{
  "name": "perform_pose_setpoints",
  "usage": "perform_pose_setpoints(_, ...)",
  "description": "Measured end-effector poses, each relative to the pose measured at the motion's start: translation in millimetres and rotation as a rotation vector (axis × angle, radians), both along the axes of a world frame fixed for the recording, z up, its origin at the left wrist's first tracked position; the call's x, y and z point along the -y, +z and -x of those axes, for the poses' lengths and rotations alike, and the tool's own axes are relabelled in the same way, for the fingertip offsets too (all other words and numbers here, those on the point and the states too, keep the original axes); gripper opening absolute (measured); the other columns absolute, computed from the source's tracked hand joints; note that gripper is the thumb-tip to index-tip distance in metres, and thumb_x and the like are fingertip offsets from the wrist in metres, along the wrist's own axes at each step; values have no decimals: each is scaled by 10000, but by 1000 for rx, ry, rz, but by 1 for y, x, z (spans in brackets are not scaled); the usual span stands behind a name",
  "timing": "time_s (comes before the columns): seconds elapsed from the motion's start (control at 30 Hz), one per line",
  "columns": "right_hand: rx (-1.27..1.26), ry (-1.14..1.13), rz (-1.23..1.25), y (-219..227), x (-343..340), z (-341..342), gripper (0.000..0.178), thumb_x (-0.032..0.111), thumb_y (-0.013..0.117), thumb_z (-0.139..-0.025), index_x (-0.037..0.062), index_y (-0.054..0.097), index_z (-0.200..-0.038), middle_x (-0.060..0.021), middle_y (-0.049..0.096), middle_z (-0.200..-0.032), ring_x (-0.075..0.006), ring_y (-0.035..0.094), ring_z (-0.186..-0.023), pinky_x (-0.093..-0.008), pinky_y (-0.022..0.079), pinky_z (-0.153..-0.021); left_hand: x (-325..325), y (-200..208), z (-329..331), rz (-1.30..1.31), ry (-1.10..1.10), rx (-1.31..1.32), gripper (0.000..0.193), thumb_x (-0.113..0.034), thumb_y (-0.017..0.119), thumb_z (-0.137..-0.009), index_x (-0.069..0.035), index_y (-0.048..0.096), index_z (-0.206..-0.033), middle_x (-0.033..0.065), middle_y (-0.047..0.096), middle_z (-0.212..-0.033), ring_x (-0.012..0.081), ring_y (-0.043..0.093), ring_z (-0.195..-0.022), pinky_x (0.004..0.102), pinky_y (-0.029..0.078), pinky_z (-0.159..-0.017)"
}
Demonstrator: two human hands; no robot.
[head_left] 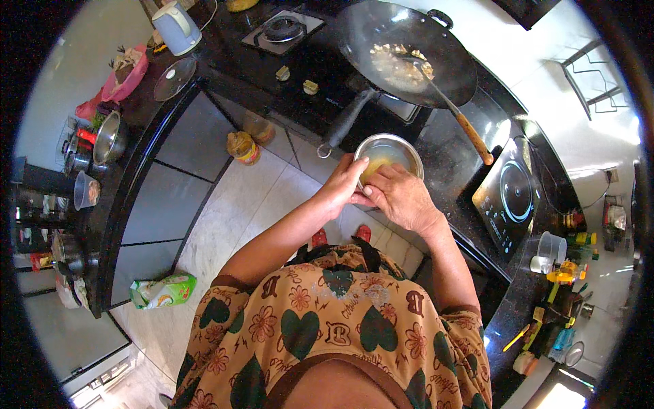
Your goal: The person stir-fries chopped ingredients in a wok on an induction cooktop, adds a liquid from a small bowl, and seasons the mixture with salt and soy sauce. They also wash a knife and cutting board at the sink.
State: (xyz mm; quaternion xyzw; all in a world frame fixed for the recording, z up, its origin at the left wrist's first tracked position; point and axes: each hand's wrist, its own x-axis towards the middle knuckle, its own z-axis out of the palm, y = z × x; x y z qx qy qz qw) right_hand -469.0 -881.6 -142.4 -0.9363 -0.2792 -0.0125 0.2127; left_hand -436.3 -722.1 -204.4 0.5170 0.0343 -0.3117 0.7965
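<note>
A small metal bowl (406,146) with something yellowish inside is held over the front edge of the counter. My left hand (342,183) grips its left side, thumb over the rim. My right hand (403,198) reaches over the near rim with its fingers curled down into the bowl; whatever they hold is hidden. Beyond the bowl, a large dark wok (449,58) sits on the stove, its long handle pointing toward me. Pale chopped food (402,71) lies in cloudy liquid inside it. A spatula (467,129) rests in the wok, its wooden handle sticking out over the right rim.
An induction cooktop (507,194) stands on the right counter, with bottles and a clear plastic tub (552,247) beyond. The left counter bears a kettle (176,28), a glass lid (175,79) and a pink basket (129,78). A jar (243,148) and a green bag (163,291) are on the floor.
</note>
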Motion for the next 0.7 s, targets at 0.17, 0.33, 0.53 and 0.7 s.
perform_pose_setpoints(0.17,17,5,-14,2,3,2,242,347,573,-894,118,643,-867,-104,608,-794,-315,629,-734,-424,527,-652,2,4,0,-18,-19,-14,482,-393,454,-978,-62,319,-1301,190,506,-1178,286,657,-923,399,624,-656)
perform_pose_setpoints(0.33,-36,-10,-19,2,9,2,194,279,568,-891,101,610,-827,-108,594,-775,-316,613,-738,-431,509,-651,7,1,-1,-8,-22,-47,486,-397,451,-974,-66,317,-1304,187,506,-1178,287,659,-913,404,624,-660)
perform_pose_setpoints(0.53,41,8,-47,3,15,1,164,255,600,-862,107,622,-793,-89,599,-741,-300,616,-673,-412,513,-591,12,0,-3,-45,-48,-86,438,-394,418,-993,-181,335,-1366,87,553,-1215,217,640,-968,397,595,-696)
perform_pose_setpoints(0.7,88,45,-96,-7,24,-3,178,296,630,-846,131,659,-785,-79,617,-729,-295,623,-612,-407,521,-545,16,4,1,-19,-16,-64,463,-397,441,-977,-107,328,-1319,145,525,-1183,252,648,-935,396,608,-675)
